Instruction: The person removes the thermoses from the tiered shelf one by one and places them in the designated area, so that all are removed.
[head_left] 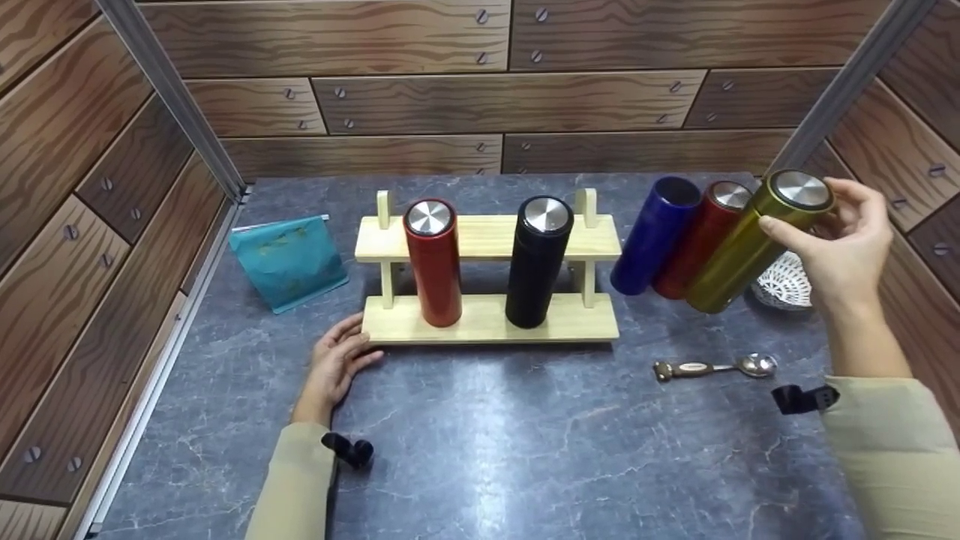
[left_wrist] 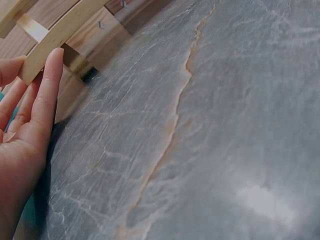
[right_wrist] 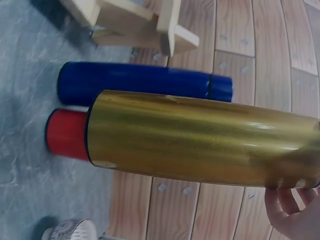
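Right hand (head_left: 847, 240) grips top end of gold flask (head_left: 750, 244), fingers curled round its cap; flask tilted, lifted off table (head_left: 525, 450), just beside red flask (head_left: 701, 240) & blue flask (head_left: 651, 234). Left hand (head_left: 337, 364) flat, fingers straight, holds nothing, touching wooden rack (head_left: 487, 319) at its left front corner.

Gold flask (head_left: 750, 244): I see a glossy metallic cylinder with a silver cap, tilted, cap end up-right, lifted off the table.
Position: right of the red and blue flasks, base near the red one.
Hold: my right hand (head_left: 844, 240) grips the cap end.
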